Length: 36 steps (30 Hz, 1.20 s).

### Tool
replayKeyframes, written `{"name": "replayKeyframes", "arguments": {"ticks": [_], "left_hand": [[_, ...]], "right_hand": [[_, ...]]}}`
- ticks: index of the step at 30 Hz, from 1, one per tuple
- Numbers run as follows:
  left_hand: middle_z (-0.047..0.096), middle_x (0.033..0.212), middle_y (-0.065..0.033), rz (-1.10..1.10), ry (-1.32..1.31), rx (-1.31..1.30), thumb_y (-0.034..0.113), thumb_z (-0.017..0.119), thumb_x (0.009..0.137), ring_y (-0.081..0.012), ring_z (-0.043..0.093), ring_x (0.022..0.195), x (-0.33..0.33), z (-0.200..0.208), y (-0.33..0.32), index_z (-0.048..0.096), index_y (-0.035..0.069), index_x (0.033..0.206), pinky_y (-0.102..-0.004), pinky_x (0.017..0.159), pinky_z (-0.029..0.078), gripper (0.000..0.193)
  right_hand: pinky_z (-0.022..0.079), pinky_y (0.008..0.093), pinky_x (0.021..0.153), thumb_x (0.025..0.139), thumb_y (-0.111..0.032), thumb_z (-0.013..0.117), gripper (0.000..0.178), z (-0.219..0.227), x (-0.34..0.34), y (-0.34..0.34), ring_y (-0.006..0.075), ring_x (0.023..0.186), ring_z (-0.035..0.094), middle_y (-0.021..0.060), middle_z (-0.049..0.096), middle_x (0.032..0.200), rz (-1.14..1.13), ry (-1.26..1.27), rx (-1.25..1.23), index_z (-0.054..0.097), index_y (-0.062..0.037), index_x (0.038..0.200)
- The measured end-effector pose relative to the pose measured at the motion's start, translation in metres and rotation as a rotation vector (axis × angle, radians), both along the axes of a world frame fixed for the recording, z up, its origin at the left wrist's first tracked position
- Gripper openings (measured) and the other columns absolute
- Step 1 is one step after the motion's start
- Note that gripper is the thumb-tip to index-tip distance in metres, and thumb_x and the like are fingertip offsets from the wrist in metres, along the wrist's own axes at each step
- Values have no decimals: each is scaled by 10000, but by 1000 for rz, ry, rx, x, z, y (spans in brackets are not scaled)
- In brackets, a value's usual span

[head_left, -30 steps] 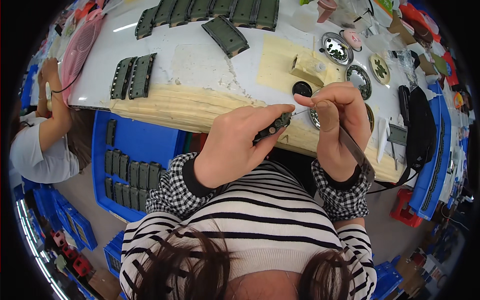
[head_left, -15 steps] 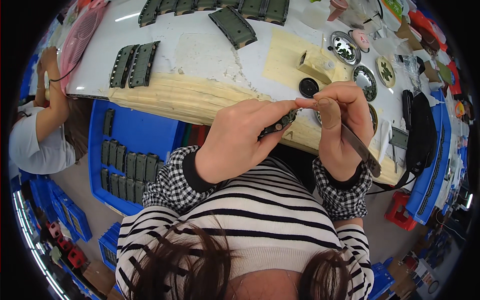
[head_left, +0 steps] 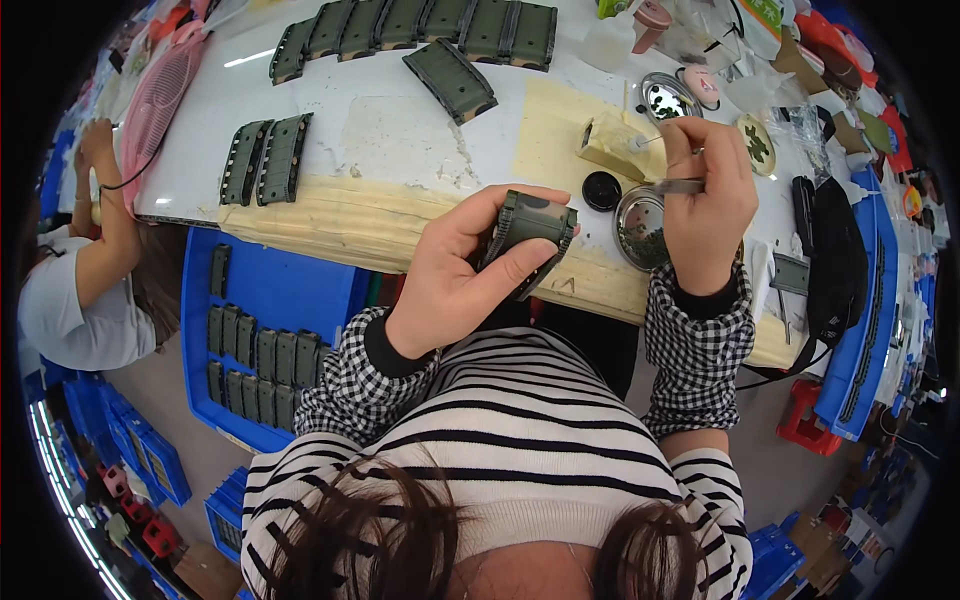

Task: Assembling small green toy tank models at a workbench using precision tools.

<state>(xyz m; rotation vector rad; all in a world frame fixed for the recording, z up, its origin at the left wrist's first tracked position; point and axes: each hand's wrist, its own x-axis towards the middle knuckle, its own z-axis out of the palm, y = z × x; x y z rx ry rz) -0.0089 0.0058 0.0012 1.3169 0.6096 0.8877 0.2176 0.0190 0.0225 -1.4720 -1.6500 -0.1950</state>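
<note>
Newly turned case (head_left: 530,228) between left fingers (head_left: 518,266)

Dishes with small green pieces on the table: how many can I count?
3 show: a silver dish farthest back, a cream oval dish on the right, and a round dish nearest the person. The right hand may hide more.

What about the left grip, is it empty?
No, the left grip holds a curved green part with its thumb across it.
</note>
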Motion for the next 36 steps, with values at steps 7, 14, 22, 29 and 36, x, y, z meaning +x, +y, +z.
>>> {"name": "replayKeyframes", "arguments": {"ticks": [7,14,22,29,36], "left_hand": [[652,1110,-104,57,-158,-74,4,587,921,-117,599,1019,4,-2,-5,528,-38,1245,-248,895,476,332],[640,1071,-64,85,-116,-4,16,603,919,-86,583,959,3,-1,-7,551,-22,1231,-225,858,470,319],[650,1048,-52,124,-73,72,32,629,909,-78,586,949,3,3,-10,570,-15,1220,-221,851,469,320],[662,1033,-54,152,-52,130,24,637,901,-76,597,933,3,-1,-10,580,-7,1214,-223,835,478,320],[679,1009,-53,182,-40,200,32,648,896,-74,605,909,3,-3,-13,589,-5,1202,-223,814,487,314]], "right_hand": [[473,300,549,793,-37,719,205,7,-11,-18,214,648,592,97,588,826,27,11,-57,670,-32,992],[468,293,533,709,-18,773,262,27,-46,-58,210,611,570,80,587,777,344,69,-113,695,-24,959],[462,302,529,638,9,750,344,19,-46,-56,222,614,580,77,598,794,343,-49,-3,697,-17,977],[472,309,552,634,5,724,376,17,-46,-56,235,647,596,93,600,815,375,-99,-1,679,20,1007],[486,315,561,669,-7,735,342,17,-53,-60,248,661,604,106,602,819,336,-102,13,676,27,1004]]}}
